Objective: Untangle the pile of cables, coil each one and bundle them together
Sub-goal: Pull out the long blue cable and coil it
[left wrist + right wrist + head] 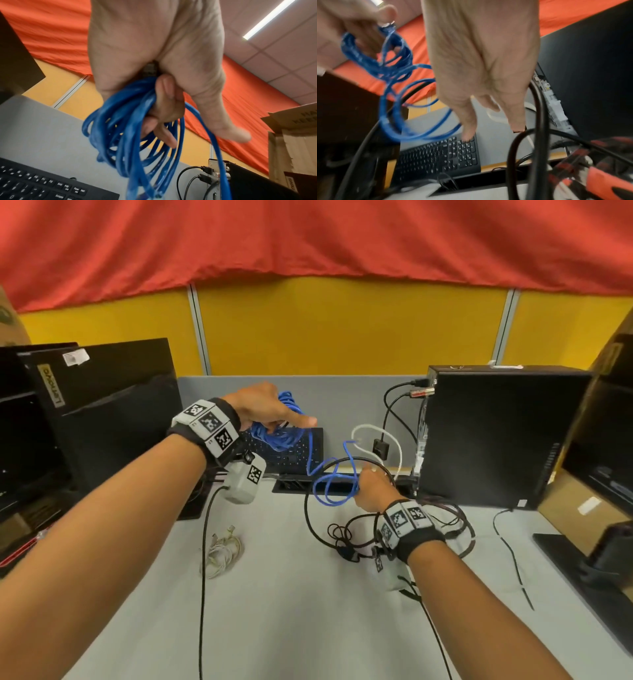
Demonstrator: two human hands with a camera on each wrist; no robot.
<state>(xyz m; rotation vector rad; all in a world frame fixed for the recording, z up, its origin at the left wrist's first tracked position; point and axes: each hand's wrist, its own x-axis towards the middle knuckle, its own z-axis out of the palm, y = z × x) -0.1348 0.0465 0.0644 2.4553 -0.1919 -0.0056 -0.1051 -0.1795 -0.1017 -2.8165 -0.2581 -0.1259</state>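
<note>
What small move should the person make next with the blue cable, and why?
Probably the right hand should feed the next loose loop up to the left hand. The left hand grips the coiled blue cable, but its tail still trails down, looping through a thick black cable.

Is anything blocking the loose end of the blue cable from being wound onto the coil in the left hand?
Yes. The blue cable's loose loops lie across a black cable by the right hand; whether they interlock is unclear. The coil hangs free in the left hand.
</note>
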